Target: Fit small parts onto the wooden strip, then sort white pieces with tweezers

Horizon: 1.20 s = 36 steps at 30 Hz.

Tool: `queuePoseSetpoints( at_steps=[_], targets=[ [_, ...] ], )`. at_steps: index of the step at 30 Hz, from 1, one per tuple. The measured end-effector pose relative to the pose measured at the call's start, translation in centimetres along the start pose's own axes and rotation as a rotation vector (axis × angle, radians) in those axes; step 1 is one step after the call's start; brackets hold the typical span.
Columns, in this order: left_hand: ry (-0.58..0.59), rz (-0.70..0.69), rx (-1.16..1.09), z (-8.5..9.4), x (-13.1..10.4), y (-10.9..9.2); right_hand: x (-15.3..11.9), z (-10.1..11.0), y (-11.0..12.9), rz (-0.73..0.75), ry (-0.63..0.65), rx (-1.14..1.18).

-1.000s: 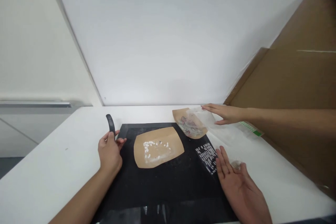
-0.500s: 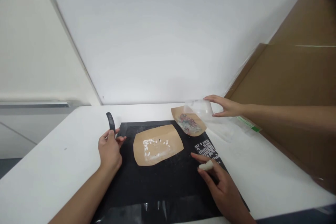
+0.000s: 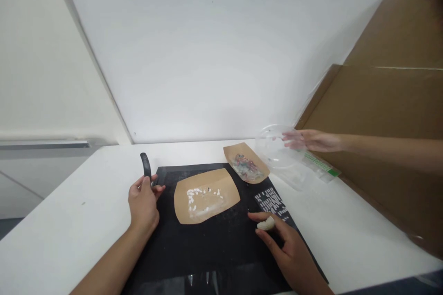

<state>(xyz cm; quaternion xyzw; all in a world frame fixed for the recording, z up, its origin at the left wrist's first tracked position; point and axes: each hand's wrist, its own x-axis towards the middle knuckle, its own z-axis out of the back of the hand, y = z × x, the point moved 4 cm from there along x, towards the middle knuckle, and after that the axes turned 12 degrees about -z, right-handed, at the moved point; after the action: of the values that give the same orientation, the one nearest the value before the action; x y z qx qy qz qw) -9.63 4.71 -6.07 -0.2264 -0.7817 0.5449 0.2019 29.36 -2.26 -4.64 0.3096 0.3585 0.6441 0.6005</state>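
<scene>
My left hand (image 3: 143, 200) is closed around a black, slightly curved tool (image 3: 146, 166) beside the mat's left edge; its lower end is hidden by my fingers. Near the right edge of the black mat (image 3: 194, 256), my right hand (image 3: 285, 244) pinches a whitish, clay-like lump (image 3: 266, 224). Between my hands lies a rounded brown card (image 3: 228, 184), with several small white bits (image 3: 191, 196) along part of a pale rectangular patch. Just beyond my right fingertips, rows of small white pieces (image 3: 270, 200) rest on the mat.
Another person's hand (image 3: 311, 140) reaches in from the right behind a clear plastic bowl (image 3: 277, 150). A second brown card (image 3: 238, 150) bears a multicoloured pile. A clear packet with a green strip (image 3: 323, 166) lies near the cardboard (image 3: 380, 124) at the right. A wall stands behind the table.
The other person's hand has shifted right with the clear bowl, which has turned and now shows its round shape. My hands keep their holds; the view has tilted slightly up.
</scene>
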Motion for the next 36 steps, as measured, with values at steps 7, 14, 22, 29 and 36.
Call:
queuePoseSetpoints(
  at_steps=[7,14,22,29,36],
  targets=[
    [0.013,-0.018,0.002,-0.1,-0.2,-0.3,-0.1,0.1,0.0,0.002,-0.019,0.032],
    [0.101,-0.105,-0.035,-0.5,-1.2,-1.8,0.0,0.1,0.4,0.096,-0.073,0.017],
    [0.061,0.049,-0.053,-0.3,-1.1,-0.3,0.2,0.2,0.6,0.066,-0.078,0.056],
    [0.066,0.056,-0.043,-0.4,-1.0,-0.1,0.1,0.1,0.6,0.001,-0.044,0.055],
    [0.073,0.025,-0.025,-0.4,-1.0,-0.4,0.2,-0.2,0.6,-0.03,-0.016,0.002]
  ],
)
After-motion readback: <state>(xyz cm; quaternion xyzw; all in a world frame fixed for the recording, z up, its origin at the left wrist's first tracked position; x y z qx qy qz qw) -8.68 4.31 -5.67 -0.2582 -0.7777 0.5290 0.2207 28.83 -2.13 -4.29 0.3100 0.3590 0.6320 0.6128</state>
